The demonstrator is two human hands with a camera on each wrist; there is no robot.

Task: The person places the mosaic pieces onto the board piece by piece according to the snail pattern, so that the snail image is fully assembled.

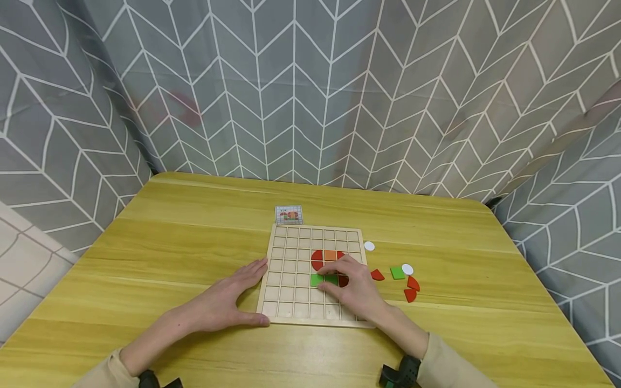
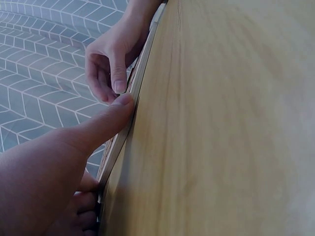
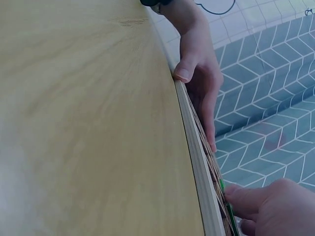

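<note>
A pale wooden grid board (image 1: 288, 293) lies on the table. My left hand (image 1: 220, 302) rests along its left side, fingers extended, thumb at the near left corner; in the left wrist view the thumb (image 2: 101, 129) lies against the board's edge. Over the grid, my right hand (image 1: 356, 288) has thumb and index finger bent around a green square tile (image 1: 331, 279), beside another green tile (image 1: 316, 279). Behind these sit red rounded pieces (image 1: 317, 260) and an orange square (image 1: 330, 255). A red piece (image 1: 343, 281) shows partly under the right hand.
Right of the board lie loose pieces: a white disc (image 1: 370, 246), another white disc (image 1: 407, 269) touching a green square (image 1: 397, 273), and red quarter pieces (image 1: 410, 295). A small pattern card (image 1: 289, 214) lies behind the board. A patterned curtain (image 1: 310, 97) hangs beyond the table.
</note>
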